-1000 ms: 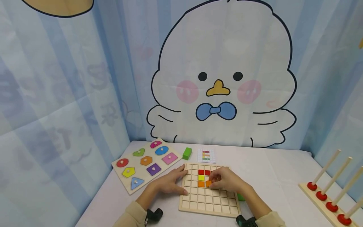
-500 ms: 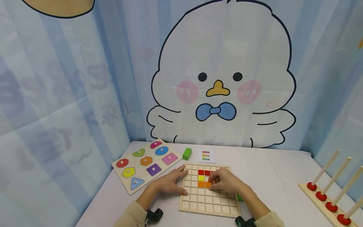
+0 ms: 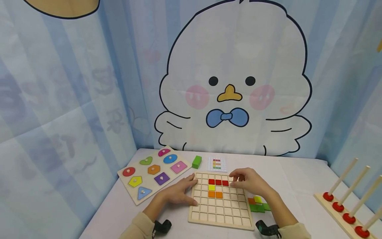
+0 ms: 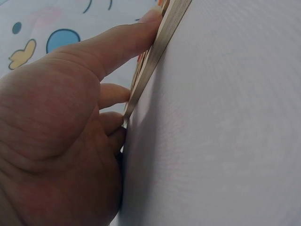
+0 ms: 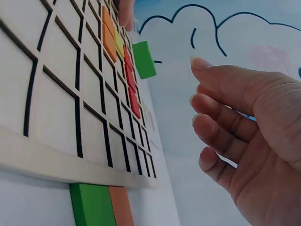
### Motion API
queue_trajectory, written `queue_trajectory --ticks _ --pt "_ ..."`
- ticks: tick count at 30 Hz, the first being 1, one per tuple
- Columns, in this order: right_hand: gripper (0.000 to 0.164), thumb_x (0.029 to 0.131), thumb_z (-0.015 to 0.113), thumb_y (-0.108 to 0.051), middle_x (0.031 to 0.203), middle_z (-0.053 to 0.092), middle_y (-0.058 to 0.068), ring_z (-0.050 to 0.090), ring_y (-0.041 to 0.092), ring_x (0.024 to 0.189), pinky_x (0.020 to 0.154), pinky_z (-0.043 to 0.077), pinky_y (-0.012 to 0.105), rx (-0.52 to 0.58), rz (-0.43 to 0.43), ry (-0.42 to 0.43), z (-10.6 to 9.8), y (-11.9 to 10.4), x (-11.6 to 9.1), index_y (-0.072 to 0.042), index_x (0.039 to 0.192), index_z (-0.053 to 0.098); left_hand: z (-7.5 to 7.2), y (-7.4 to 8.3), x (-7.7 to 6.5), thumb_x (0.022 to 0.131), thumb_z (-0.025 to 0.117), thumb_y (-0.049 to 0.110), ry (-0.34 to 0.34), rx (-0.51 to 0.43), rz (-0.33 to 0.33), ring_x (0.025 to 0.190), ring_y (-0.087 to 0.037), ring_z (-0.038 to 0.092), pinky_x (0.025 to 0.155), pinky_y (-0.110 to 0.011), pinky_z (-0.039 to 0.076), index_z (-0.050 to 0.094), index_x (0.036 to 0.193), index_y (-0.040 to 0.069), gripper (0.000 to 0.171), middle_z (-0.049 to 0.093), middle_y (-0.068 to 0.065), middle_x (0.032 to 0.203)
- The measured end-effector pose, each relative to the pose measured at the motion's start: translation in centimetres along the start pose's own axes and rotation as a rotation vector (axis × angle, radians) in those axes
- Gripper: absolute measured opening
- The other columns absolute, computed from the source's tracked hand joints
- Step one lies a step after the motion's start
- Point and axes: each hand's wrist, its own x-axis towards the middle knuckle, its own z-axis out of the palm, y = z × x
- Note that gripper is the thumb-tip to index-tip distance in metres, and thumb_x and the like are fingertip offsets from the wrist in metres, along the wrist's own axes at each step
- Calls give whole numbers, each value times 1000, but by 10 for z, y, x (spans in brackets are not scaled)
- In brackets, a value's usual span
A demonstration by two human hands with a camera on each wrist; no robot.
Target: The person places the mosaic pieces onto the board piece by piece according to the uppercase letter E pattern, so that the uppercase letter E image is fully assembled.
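A wooden grid board (image 3: 221,210) lies on the table. Set in its cells are three red tiles (image 3: 218,182) in a row, a yellow tile (image 3: 211,187) below the first of them, and two orange tiles (image 3: 215,195) side by side under that. My left hand (image 3: 176,192) rests at the board's left edge, thumb and fingers spread along the rim; the left wrist view shows the thumb (image 4: 136,35) on the wooden edge. Over the board's upper right corner hovers my right hand (image 3: 250,181), fingers loosely bent and nothing between them.
Right of the board lie loose green tiles (image 3: 257,208), with an orange and a yellow one. Behind it are a green block (image 3: 197,162) and a pattern card (image 3: 217,164). A shape puzzle (image 3: 154,179) lies left, a peg stand (image 3: 343,212) right.
My right hand lowered the second orange tile into the cell beside the first and let go. It then moved up and right, off the tiles. The left hand stayed put.
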Motion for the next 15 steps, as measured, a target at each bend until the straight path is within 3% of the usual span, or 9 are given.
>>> queue_trajectory --ticks 15 --pt "30 90 82 -19 91 66 1 55 18 82 65 48 24 -8 53 3 -34 22 -15 -5 115 75 0 1 0 85 82 53 -3 16 -1 163 -29 11 131 -55 15 37 163 23 95 12 0 177"
